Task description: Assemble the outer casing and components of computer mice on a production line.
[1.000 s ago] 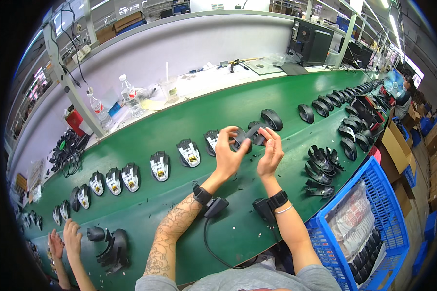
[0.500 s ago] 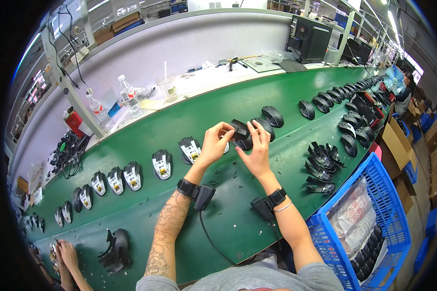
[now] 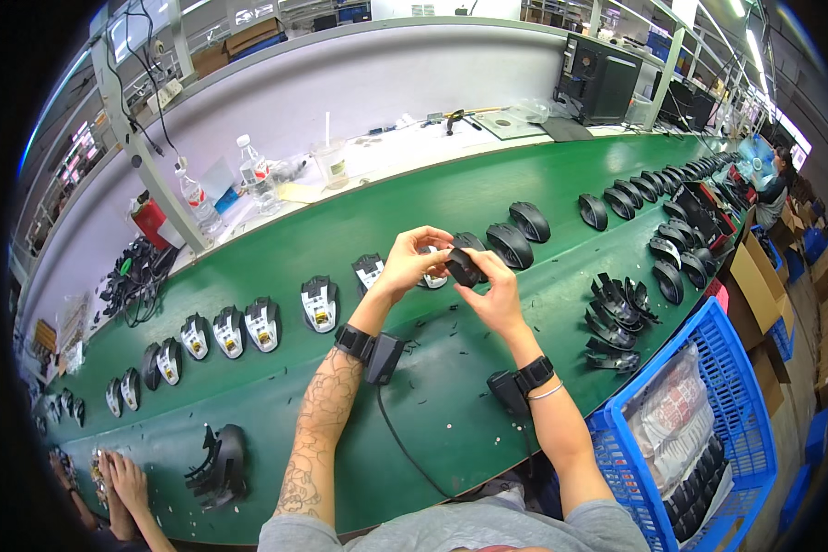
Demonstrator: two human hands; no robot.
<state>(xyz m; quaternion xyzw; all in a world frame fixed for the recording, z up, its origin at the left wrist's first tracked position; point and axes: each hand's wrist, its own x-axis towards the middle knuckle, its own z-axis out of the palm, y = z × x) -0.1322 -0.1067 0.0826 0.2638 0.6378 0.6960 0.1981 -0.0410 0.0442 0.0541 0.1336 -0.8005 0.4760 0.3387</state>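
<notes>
The person's left hand (image 3: 412, 264) and right hand (image 3: 495, 293) are nearly closed, thumbs and fingertips pinching a small black plastic piece (image 3: 464, 268) between them, above a green tabletop (image 3: 460, 405). A black strap (image 3: 355, 342) circles the left wrist, another (image 3: 534, 373) the right. Just beyond the fingers, whole black mice (image 3: 509, 246) sit on the table; leftward of the left hand runs a row of opened mice (image 3: 320, 305) with pale insides. To the right of the right hand lie curved black shells (image 3: 614, 317) in a pile, and nearer the person's body on that side stands a blue basket (image 3: 753, 405). Well left of the left hand, a co-worker's hands (image 3: 124, 480) are near more black shells (image 3: 225, 465).
</notes>
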